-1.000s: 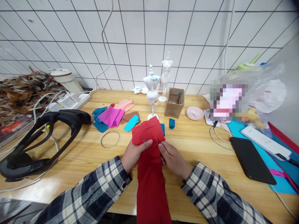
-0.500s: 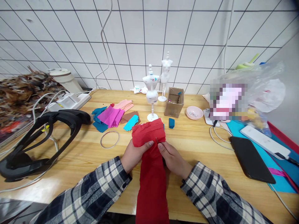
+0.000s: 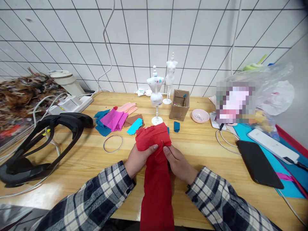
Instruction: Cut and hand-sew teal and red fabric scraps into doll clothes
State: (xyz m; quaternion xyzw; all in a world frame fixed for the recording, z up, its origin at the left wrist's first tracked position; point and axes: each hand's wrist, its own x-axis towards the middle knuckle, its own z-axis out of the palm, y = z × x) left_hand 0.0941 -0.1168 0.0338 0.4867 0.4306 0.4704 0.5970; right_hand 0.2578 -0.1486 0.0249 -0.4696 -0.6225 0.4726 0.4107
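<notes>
Left hand (image 3: 139,158) and right hand (image 3: 176,160): both closed on one red cloth (image 3: 157,176), the right also pinching a thin pin (image 3: 162,142) (dark, slender). Cloth: mid-table, hanging towards six o'clock; metal ring (image 3: 113,143) at ten, white dress form (image 3: 156,91) at twelve, pink bowl (image 3: 200,116) at two.

A white tiled wall (image 3: 134,38) with dark grout backs the wooden table (image 3: 96,179).

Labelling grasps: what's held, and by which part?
Red cloth: left hand at the left of its folded upper part; right hand at its right edge, apparently pinching a pin-like piece by its lower end.
</notes>
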